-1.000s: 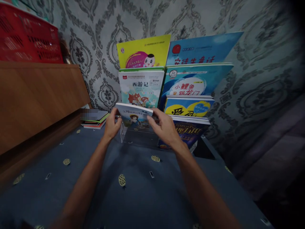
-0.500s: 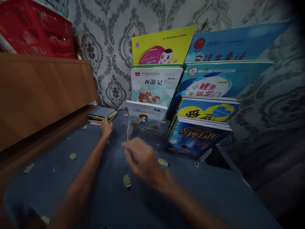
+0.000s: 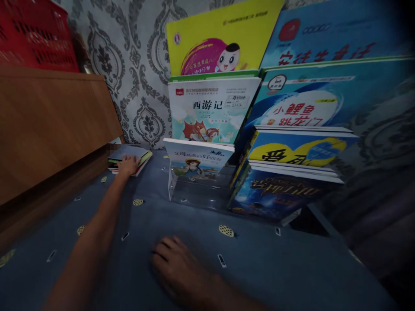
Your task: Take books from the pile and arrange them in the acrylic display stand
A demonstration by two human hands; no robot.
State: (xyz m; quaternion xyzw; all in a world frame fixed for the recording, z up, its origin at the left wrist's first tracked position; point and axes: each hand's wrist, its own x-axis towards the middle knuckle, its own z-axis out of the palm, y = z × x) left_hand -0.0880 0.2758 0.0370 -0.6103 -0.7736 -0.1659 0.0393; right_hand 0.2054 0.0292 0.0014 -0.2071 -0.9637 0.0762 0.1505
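Observation:
My left hand (image 3: 129, 165) is stretched out to a low stack of thin books (image 3: 128, 152) by the wooden cabinet. Its fingers are spread over the front edge of the stack, touching it, and the thumb is at the right side. A grey-blue cover lies on top, with green and pale edges below. My right hand (image 3: 173, 263) rests on the dark blue patterned cloth (image 3: 194, 216), loosely curled, with no object visible in it; its underside is hidden. Beyond it stands a clear tiered rack (image 3: 197, 194) with upright picture books (image 3: 207, 112) in two columns.
On the left is a wooden cabinet (image 3: 55, 129) with a red plastic basket (image 3: 35, 36) on top. Patterned wallpaper (image 3: 142, 86) covers the wall behind. A dark blue book (image 3: 272, 192) stands at the rack's front right, beside a black wedge-shaped thing (image 3: 308, 222).
The view has come closer to the rack. My left hand has moved from the stack's right corner onto its front edge. My right hand has dropped nearer to me onto the cloth.

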